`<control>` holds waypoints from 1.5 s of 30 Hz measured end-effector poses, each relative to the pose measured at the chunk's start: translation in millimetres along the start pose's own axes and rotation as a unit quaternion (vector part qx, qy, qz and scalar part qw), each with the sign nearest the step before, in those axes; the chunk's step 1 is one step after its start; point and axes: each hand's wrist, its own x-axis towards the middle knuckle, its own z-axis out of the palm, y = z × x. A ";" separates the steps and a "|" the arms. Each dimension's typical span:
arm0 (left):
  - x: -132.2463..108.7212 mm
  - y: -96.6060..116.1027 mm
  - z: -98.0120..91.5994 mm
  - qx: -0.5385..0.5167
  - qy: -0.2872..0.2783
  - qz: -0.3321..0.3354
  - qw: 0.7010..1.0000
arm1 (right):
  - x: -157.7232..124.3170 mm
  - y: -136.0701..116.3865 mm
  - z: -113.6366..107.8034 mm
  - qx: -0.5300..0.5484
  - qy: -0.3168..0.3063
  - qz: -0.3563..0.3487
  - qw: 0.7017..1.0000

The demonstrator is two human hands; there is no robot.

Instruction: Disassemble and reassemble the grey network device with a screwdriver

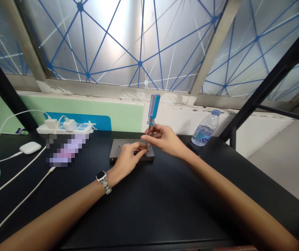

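Note:
A flat grey metal box lies on the black table near its far edge. My right hand pinches the metal shaft of a blue-handled screwdriver, which stands upright with its tip down on the box. My left hand rests on the box top, fingers curled and pinched at the tip of the screwdriver; anything between them is too small to see. A watch sits on my left wrist.
A clear water bottle with a blue cap stands at the right of the box. A white power strip with plugged chargers, a white earbud case and white cables lie at the left. Black frame posts rise at both sides.

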 end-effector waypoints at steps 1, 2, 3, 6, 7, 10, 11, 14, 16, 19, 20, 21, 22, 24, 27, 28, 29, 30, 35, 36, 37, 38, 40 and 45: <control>0.1 -0.2 -1.4 -0.010 -0.014 0.000 1.000 | 0.0 -2.4 -3.4 0.015 -0.032 0.004 0.999; 0.3 -0.6 -2.7 -0.019 -0.027 0.003 0.999 | -0.1 -4.8 -7.0 0.030 -0.067 0.008 0.997; 0.5 -1.2 -4.0 -0.025 -0.041 0.005 0.999 | -0.1 -7.0 -10.6 0.043 -0.100 0.009 0.994; 1.4 -3.9 -6.2 -0.015 -0.065 0.015 0.998 | -0.3 -11.3 -17.2 0.060 -0.140 0.015 0.988; 1.7 -4.7 -6.3 -0.008 -0.068 0.017 0.998 | -0.3 -11.9 -17.7 0.063 -0.137 0.021 0.988; 2.2 -5.9 -4.5 -0.007 -0.068 0.020 0.997 | 0.3 -10.7 -15.7 0.075 -0.122 0.039 0.989; 2.3 -6.1 -3.5 -0.013 -0.063 0.019 0.998 | 0.7 -9.4 -14.5 0.082 -0.117 0.038 0.989; 2.4 -6.8 0.3 -0.021 -0.021 0.009 1.000 | 2.1 -4.4 -10.7 0.090 -0.082 0.019 0.992; 2.5 -7.6 2.5 -0.019 0.009 -0.004 1.000 | 2.8 -1.5 -8.0 0.081 -0.054 0.008 0.995; 2.7 -8.6 4.4 -0.028 0.025 -0.014 0.999 | 3.1 0.9 -3.0 0.075 -0.020 0.010 0.997; 2.7 -8.7 4.4 -0.034 0.026 -0.013 0.999 | 3.0 1.4 -1.3 0.077 -0.009 0.013 0.997; 2.7 -8.7 4.0 -0.041 0.025 -0.012 0.999 | 2.9 1.9 0.2 0.079 0.001 0.016 0.997; 2.7 -8.7 3.5 -0.050 0.023 -0.011 0.998 | 2.7 2.5 1.3 0.081 0.007 0.018 0.997; 2.5 -8.6 1.7 -0.069 0.007 -0.009 0.998 | 2.4 3.2 1.7 0.080 -0.001 0.019 0.997; 2.1 -8.6 -0.8 -0.084 -0.033 -0.001 0.996 | 1.6 1.8 -3.1 0.089 -0.067 0.024 0.994; 2.0 -8.6 -1.4 -0.078 -0.044 0.002 0.996 | 1.2 0.4 -5.8 0.092 -0.096 0.027 0.991; 1.9 -8.5 -1.7 -0.068 -0.052 0.004 0.996 | 0.7 -1.4 -8.5 0.092 -0.122 0.028 0.988; 1.9 -8.2 -1.9 -0.056 -0.056 0.007 0.997 | 0.1 -3.4 -11.1 0.087 -0.144 0.029 0.985; 0.1 -4.7 -6.1 0.004 -0.070 0.030 0.997 | -2.4 -8.2 -14.2 0.024 -0.132 0.007 0.991; -0.9 -4.0 -9.0 0.030 -0.071 0.038 0.996 | -2.6 -7.1 -12.7 0.012 -0.114 -0.004 0.993; -2.1 -3.7 -12.8 0.062 -0.074 0.047 0.994 | -2.6 -5.2 -10.7 0.001 -0.092 -0.016 0.996; -3.4 -3.7 -17.3 0.100 -0.077 0.058 0.990 | -2.5 -2.9 -8.4 -0.007 -0.071 -0.025 0.997; -5.7 -5.2 -27.1 0.166 -0.100 0.080 0.978 | -2.5 2.9 -3.0 -0.012 -0.025 -0.033 0.999; -7.3 -8.7 -42.9 0.247 -0.183 0.149 0.940 | -3.4 12.8 10.0 -0.005 0.062 -0.041 0.997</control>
